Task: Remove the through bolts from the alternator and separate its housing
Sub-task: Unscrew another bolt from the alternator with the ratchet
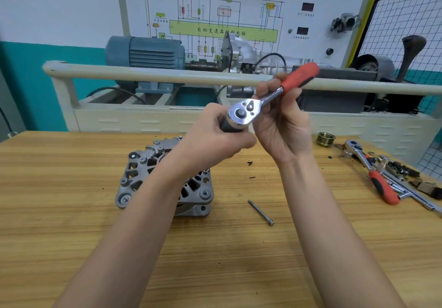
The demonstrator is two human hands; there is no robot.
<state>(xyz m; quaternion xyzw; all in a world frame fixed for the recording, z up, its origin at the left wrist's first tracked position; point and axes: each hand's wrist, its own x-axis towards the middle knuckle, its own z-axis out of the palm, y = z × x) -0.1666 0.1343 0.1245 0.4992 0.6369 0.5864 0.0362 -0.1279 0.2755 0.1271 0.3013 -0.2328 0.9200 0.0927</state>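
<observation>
Altogether, two ratchets point(275, 97), one alternator point(165, 178), one loose bolt point(260, 212).

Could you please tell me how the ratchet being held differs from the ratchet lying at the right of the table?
The held ratchet is up in the air, gripped by the right hand, while the left hand holds a dark socket under its head. The second ratchet lies flat on the table among loose tools, untouched. The held one's handle points up and right; the lying one's points toward the viewer. Both have chrome heads and red-and-black handles.
</observation>
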